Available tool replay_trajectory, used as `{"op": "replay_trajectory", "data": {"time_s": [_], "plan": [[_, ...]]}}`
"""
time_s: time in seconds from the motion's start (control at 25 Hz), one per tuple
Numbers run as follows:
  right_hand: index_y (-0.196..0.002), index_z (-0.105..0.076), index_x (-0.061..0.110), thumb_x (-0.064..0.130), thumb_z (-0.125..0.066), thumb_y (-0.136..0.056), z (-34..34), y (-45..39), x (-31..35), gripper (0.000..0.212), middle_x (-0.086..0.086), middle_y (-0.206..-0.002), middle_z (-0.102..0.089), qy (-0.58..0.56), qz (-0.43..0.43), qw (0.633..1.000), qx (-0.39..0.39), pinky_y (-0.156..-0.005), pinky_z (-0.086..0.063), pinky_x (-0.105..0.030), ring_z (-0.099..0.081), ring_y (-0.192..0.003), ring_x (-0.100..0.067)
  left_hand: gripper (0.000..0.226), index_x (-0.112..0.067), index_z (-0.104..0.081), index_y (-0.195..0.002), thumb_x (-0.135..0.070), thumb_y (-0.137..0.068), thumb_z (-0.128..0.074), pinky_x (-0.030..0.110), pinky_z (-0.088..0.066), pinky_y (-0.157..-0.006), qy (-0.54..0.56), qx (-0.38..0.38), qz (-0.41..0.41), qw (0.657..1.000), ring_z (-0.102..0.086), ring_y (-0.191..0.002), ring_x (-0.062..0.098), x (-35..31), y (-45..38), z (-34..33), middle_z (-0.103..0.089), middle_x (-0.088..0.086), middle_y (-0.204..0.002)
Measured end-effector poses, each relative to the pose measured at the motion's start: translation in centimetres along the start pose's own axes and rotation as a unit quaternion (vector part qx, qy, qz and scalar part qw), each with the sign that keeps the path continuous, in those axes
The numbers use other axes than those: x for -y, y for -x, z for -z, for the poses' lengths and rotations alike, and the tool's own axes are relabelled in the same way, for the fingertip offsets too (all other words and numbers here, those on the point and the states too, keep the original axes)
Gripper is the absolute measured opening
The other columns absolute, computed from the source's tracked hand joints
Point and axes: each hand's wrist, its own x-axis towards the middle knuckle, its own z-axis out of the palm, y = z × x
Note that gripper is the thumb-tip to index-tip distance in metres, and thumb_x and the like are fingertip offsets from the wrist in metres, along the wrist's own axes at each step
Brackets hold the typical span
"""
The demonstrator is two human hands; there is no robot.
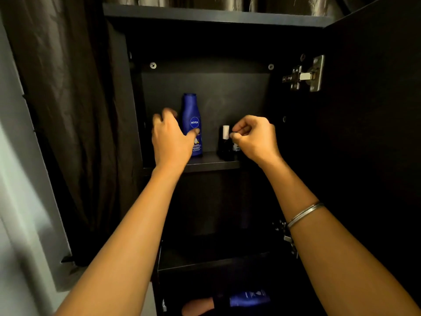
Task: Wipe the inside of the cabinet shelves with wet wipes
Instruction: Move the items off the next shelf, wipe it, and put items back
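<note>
While both arms reach up into the open dark cabinet, the hands sit level with its upper shelf.

Left hand: fingers spread and loosely bent, hovering in front of the left part of the shelf. Thumb tip lies against the front of the blue Nivea bottle; the fingers are not wrapped round it. Fingertips blurred.

Blue Nivea bottle: upright, left of the shelf's middle, near the back panel. No cap visible on its neck.

Right hand: fingers curled inward, thumb and forefinger pressed together at the tips. Whether they pinch anything cannot be told; they sit just beside the white cap of a small dark bottle.

Small dark bottle: upright, toward the right end of the shelf near its front edge. A second small dark item stands close on its right, mostly hidden behind the right hand.

No wet wipe can be made out in either hand or on the shelf.

Metal bangle on the right forearm. Cabinet door swung open on the right, steel hinge near its top. Lower shelf beneath; below that, another blue bottle lying on its side. Dark curtain hangs left of the cabinet.
</note>
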Motion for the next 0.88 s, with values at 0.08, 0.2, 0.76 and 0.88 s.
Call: {"op": "replay_trajectory", "data": {"time_s": [0.08,0.2,0.76,0.88], "plan": [[-0.076,-0.071,0.019,0.018,-0.077,-0.08,-0.9,0.3,1.3,0.007,0.007,-0.067,-0.068,0.021,0.019,0.999,0.041,-0.059,-0.055,-0.018,-0.063,-0.058,0.0,0.061,-0.009,-0.052,-0.127,-0.033,-0.08,-0.082,0.036,-0.045,-0.09,-0.017,0.056,0.034,0.998,-0.056,-0.118,0.031,0.9,-0.5,-0.4,-0.059,0.014,-0.126],[-0.079,-0.071,0.021,0.024,-0.08,-0.078,-3.0,0.4,2.1,0.009,0.002,-0.07,-0.071,0.028,-0.007,0.994,0.102,-0.069,-0.061,-0.033,-0.069,-0.065,-0.011,0.053,-0.009,-0.058,-0.122,-0.03,-0.08,-0.083,0.037,-0.049,-0.087,-0.001,0.119,0.07,0.99,-0.062,-0.111,0.033,1.7,-1.7,-1.1,-0.067,0.014,-0.118],[-0.103,-0.068,0.021,0.045,-0.081,-0.073,-7.1,0.4,3.2,0.04,-0.006,-0.106,-0.068,0.085,-0.039,0.99,0.106,-0.081,-0.057,-0.04,-0.066,-0.09,-0.019,0.031,-0.008,-0.071,-0.101,-0.027,-0.08,-0.083,0.031,-0.047,-0.073,0.009,0.124,0.09,0.988,-0.068,-0.095,0.026,2.5,-2.0,-0.9,-0.072,0.012,-0.103],[-0.105,-0.068,0.018,0.041,-0.08,-0.076,-7.1,0.6,3.1,0.039,-0.006,-0.106,-0.069,0.079,-0.04,0.99,0.108,-0.08,-0.057,-0.038,-0.066,-0.092,-0.019,0.033,-0.007,-0.07,-0.104,-0.028,-0.082,-0.082,0.031,-0.046,-0.072,-0.002,0.115,0.076,0.99,-0.068,-0.098,0.026,2.4,-1.7,-1.0,-0.072,0.012,-0.105]]}}
